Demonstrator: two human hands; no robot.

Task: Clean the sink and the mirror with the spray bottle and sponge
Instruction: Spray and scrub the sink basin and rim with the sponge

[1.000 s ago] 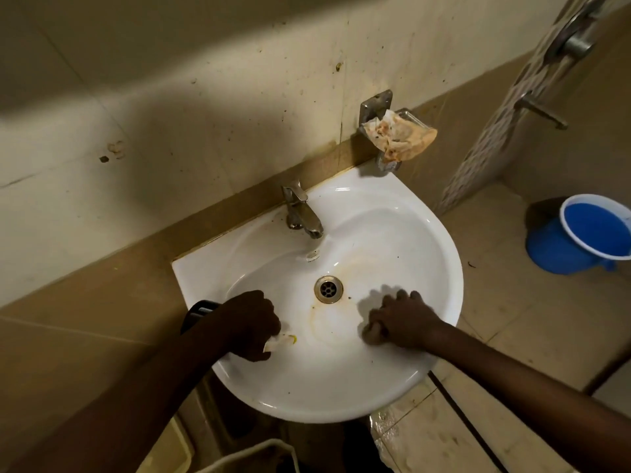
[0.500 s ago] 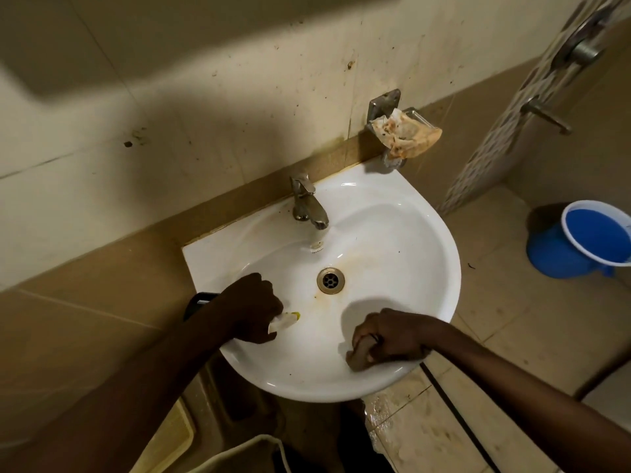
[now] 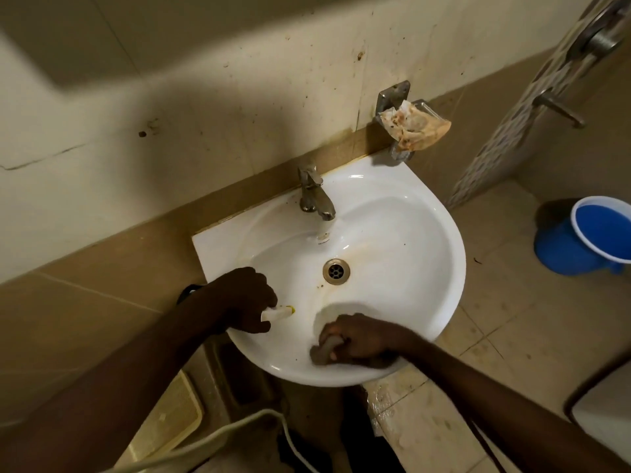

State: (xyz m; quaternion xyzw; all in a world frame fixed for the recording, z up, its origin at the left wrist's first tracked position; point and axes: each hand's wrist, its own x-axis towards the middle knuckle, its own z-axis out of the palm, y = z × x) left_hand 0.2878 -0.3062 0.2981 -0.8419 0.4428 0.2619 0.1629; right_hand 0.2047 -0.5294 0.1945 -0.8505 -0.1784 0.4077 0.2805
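Stained tiles back a white sink (image 3: 409,213), rust streaks ringing its drain (image 3: 336,271). Right hand (image 3: 362,337) grips the sponge (image 3: 322,353) against the basin at 6 o'clock; left hand (image 3: 244,302) holds the spray bottle (image 3: 277,313) at 8. Best scrub in overlapping strokes up toward the drain stains, pressing firmly.

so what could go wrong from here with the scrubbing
The right hand grips the sponge at the sink's near rim, so dirty water may spill onto the wet floor. The brown stain by the drain could get missed. The left hand holds the spray bottle low; it may discharge.
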